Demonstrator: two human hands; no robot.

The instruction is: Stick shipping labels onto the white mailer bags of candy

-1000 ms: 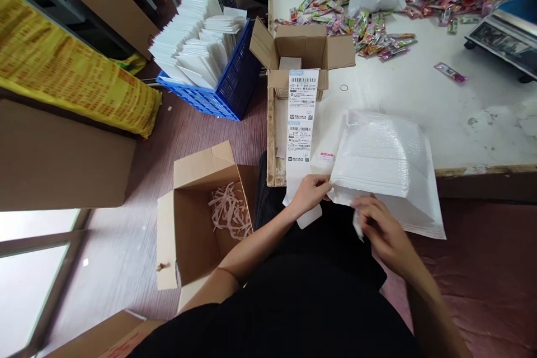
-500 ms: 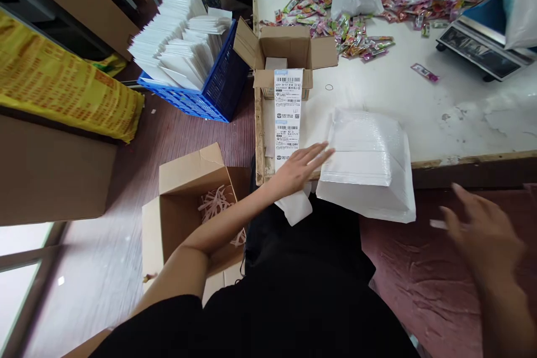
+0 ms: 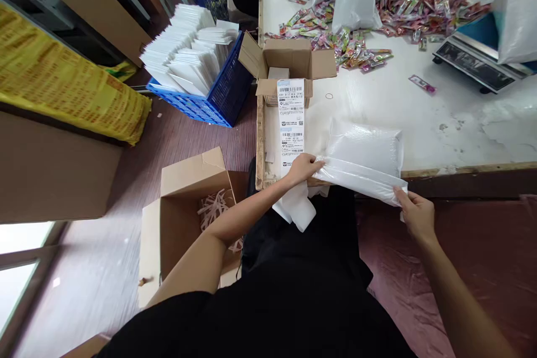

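Pinches the folded flap [image 3: 361,178] of the white bag [image 3: 364,145] at one end with the left hand [image 3: 302,169], at the other with the right hand [image 3: 418,215].

Glossy white plastic on the padded mailer [image 3: 364,148]; matt brown cardboard on the open carton [image 3: 184,235]; smooth blue plastic on the lattice crate [image 3: 218,95]; smooth white top with rough wooden edging on the bench [image 3: 369,95]
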